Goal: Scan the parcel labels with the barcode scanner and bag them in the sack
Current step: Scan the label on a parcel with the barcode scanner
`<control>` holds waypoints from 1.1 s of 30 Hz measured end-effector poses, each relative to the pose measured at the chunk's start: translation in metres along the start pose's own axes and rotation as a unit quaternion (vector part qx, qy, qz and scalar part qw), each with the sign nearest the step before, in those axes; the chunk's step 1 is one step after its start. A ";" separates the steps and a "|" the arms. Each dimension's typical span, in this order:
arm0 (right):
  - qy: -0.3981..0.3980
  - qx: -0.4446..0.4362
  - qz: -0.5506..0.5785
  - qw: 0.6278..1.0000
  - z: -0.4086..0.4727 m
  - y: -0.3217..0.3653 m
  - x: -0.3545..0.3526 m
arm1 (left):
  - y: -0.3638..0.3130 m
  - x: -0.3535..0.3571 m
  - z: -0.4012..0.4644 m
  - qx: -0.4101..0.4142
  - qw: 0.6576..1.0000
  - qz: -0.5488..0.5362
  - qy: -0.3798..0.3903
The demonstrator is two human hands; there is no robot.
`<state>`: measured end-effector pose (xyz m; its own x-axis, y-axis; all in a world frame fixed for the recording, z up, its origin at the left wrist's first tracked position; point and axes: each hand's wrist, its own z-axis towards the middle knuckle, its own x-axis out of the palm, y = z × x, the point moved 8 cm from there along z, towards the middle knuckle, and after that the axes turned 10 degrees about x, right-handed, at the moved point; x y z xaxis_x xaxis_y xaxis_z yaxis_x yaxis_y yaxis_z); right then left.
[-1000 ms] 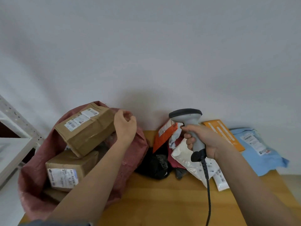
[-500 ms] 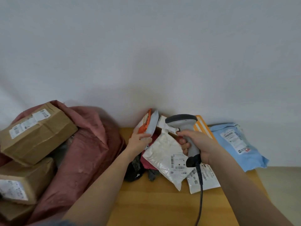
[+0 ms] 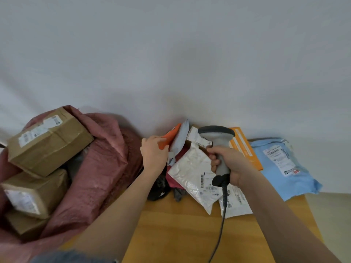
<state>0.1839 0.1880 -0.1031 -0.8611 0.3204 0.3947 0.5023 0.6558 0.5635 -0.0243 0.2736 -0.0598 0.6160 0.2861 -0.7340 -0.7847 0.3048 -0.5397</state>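
My right hand (image 3: pixel 230 165) grips the handle of a grey barcode scanner (image 3: pixel 216 134), head up, cable trailing toward me. My left hand (image 3: pixel 153 153) holds an orange-and-grey mailer (image 3: pixel 173 134) tilted on edge at the left of the parcel pile. Under the scanner lies a white poly mailer (image 3: pixel 191 174) with a barcode label. A reddish sack (image 3: pixel 102 168) on the left holds several brown cardboard boxes (image 3: pixel 49 139).
A flat orange envelope (image 3: pixel 245 147) and a blue poly mailer (image 3: pixel 279 166) lie to the right against the wall. Dark and maroon bags (image 3: pixel 159 186) sit under the pile. The wooden table (image 3: pixel 180 228) ends at the right; a white wall stands right behind.
My left hand left the box in the sack, crossed right and took hold of the orange-and-grey mailer, lifting it on edge. The view shifted right. The scanner hand stayed put.
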 end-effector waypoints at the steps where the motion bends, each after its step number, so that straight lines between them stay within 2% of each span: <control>1: -0.003 -0.013 0.010 1.000 -0.002 0.001 0.005 | 0.003 -0.009 -0.001 -0.017 1.000 -0.004 -0.019; 3: -0.012 -0.039 0.027 0.999 -0.008 0.003 0.014 | 0.010 -0.024 -0.001 -0.055 0.997 -0.043 -0.045; 6: -0.018 -0.076 0.016 0.997 -0.016 0.005 0.029 | 0.013 -0.054 0.001 -0.064 0.991 -0.078 -0.093; 10: -0.033 -0.113 -0.026 0.993 -0.026 0.002 0.050 | 0.024 -0.084 -0.002 -0.129 0.958 -0.188 -0.175; 13: -0.045 -0.128 -0.068 0.988 -0.030 -0.004 0.064 | 0.037 -0.083 -0.004 -0.206 0.915 -0.311 -0.154; 18: -0.023 -0.160 -0.178 0.971 -0.041 -0.014 0.095 | 0.042 -0.088 -0.012 -0.301 0.855 -0.410 -0.100; 21: -0.039 -0.176 -0.218 0.959 -0.042 -0.019 0.106 | 0.034 -0.092 -0.014 -0.357 0.777 -0.511 -0.095; 23: -0.099 -0.189 -0.261 0.942 -0.042 -0.021 0.107 | 0.026 -0.093 -0.014 -0.388 0.729 -0.560 -0.070; 24: -0.130 -0.195 -0.274 0.933 -0.043 -0.020 0.106 | 0.020 -0.096 -0.014 -0.396 0.716 -0.572 -0.054; 27: -0.184 -0.214 -0.263 0.923 -0.046 -0.018 0.101 | 0.005 -0.104 -0.014 -0.380 0.700 -0.605 -0.007; 29: -0.196 -0.209 -0.228 0.930 -0.048 -0.018 0.096 | -0.003 -0.112 -0.016 -0.361 0.683 -0.634 0.011; 30: -0.197 -0.203 -0.205 0.937 -0.049 -0.018 0.093 | -0.004 -0.118 -0.017 -0.348 0.686 -0.639 0.012; 31: -0.194 -0.194 -0.179 0.945 -0.050 -0.019 0.090 | 0.005 -0.121 -0.018 -0.338 0.707 -0.621 0.012; 33: -0.184 -0.171 -0.128 0.959 -0.052 -0.022 0.083 | 0.032 -0.123 -0.027 -0.329 0.772 -0.544 0.010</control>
<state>0.1057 0.1649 -0.0454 -0.8974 0.4396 -0.0368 0.2124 0.5037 0.8373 -0.1266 0.2233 0.0018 0.9395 0.1698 0.2975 0.3259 -0.1755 -0.9290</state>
